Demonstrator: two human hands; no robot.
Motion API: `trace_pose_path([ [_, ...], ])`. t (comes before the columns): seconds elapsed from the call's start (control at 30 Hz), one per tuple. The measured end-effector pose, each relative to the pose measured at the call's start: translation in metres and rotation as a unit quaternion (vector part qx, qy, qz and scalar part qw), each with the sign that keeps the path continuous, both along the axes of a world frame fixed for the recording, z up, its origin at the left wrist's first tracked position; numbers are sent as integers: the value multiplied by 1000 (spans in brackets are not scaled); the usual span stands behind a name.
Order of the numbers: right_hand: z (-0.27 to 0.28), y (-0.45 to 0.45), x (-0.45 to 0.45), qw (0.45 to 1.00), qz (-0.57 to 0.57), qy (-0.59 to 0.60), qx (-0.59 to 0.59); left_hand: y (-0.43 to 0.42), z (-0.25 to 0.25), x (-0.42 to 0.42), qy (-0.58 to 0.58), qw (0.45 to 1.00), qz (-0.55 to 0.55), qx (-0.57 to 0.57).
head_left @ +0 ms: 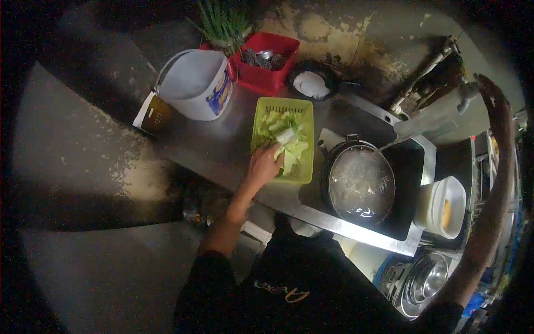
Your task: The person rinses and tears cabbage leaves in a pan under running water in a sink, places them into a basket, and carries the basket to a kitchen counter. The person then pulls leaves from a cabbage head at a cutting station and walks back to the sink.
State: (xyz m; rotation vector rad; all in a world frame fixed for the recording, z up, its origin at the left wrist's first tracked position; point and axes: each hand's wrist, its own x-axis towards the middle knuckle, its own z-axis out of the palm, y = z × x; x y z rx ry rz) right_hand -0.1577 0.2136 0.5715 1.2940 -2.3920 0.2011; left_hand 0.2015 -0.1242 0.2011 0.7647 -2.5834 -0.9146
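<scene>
My left hand (266, 165) reaches into a yellow-green plastic basket (309, 161), its fingers closed on a pale leafy vegetable piece (286, 136). Other light green leaves (295, 156) lie in the basket around it. To the right of the basket, a round pot (361, 181) full of water stands in the sink. My right arm stretches up along the right side, and my right hand (488, 86) is at the metal tap (467, 99); its fingers are too dark to make out.
On the steel counter (222, 145) stand a white bucket (194, 86) and a red basket (261, 75) with metal items. Green stalks (222, 22) and a dark pan (314, 82) are at the back. A white container (445, 206) sits right of the sink, above metal bowls (425, 281).
</scene>
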Motion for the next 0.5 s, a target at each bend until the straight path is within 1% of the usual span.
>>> trace_pose_path([
  [0.03,4,-5,1,1000,7,-13,18,-4,-5,-9,28,998,-24,-51],
  [0.07,7,-13,0,1000,9,-11,8,-7,-10,-22,56,992,-49,-101],
  [0.1,10,-20,4,997,-74,-6,22,-15,-14,-36,86,982,-72,-152],
  [0.17,17,-59,37,971,-236,3,46,-50,-30,-69,51,991,-61,-112],
  [0.2,16,-55,15,974,-224,-28,12,-63,-22,-82,4,994,-17,-110],
  [0.23,17,-50,-1,976,-216,-34,-2,-74,-15,-92,-45,993,27,-106],
  [0.33,21,-27,-24,993,-90,45,59,-110,-36,-100,24,988,62,-142],
  [0.4,29,-11,-23,990,-19,100,101,-106,-26,-85,107,978,76,-164],
  [0.43,32,-5,-21,985,10,124,119,-97,-11,-71,146,970,82,-174],
  [0.5,36,4,-15,976,53,155,144,-72,20,-28,49,987,126,-85],
])
